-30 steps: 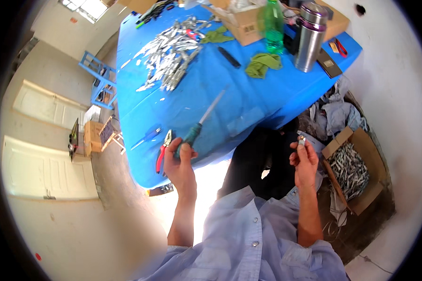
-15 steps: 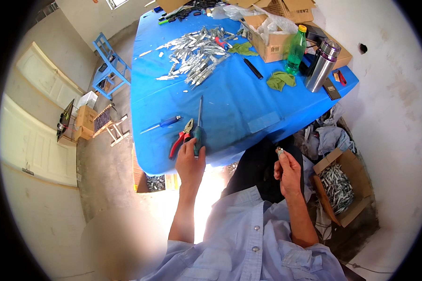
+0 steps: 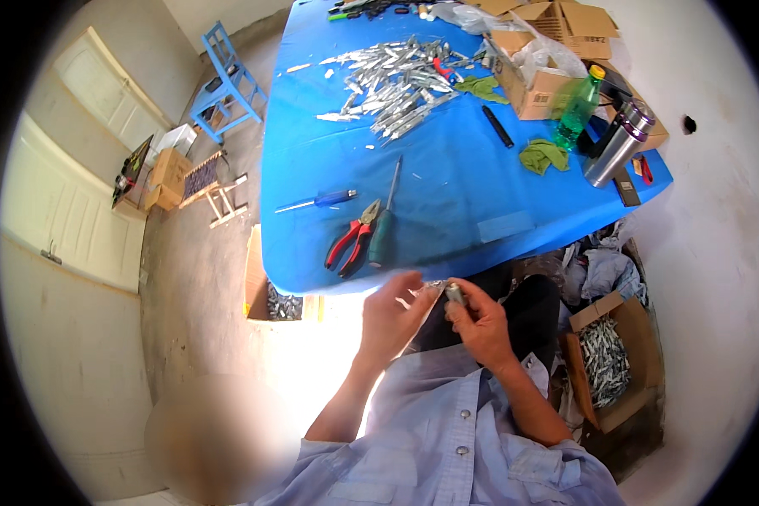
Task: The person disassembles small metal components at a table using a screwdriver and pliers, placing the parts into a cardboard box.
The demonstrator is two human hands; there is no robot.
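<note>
Landmark: red-handled pliers (image 3: 364, 226), lying on the blue table cover (image 3: 447, 185) near its front edge.
Left hand: the left hand (image 3: 394, 308) is on the body side of the pliers and slightly right of them, off the table edge, its fingers bent toward the right hand and blurred.
Right hand: the right hand (image 3: 478, 320) is farther right of the pliers, also on the body side, its thumb and fingers pinched.
Forearms: 2, both angled inward from the body toward the area below the pliers.
Grip: the 2 hands almost meet; the right is clamped on a small metal piece (image 3: 454, 293); whether the left grips the shiny bit at its fingertips, I cannot tell.
Metal piece: to the right of the pliers and closer to the body, its end showing above the right fingers.
Screwdrivers: 2; the green-handled screwdriver (image 3: 383, 232) just right of the pliers, the blue screwdriver (image 3: 333, 197) beyond them to the left.
Pile: a heap of metal parts (image 3: 396, 88) well beyond the pliers.
Far right of the pliers: a green cloth (image 3: 544, 157), a green bottle (image 3: 578, 114) and a steel flask (image 3: 620, 148).
In between: the table's front edge separates both hands from the pliers.
</note>
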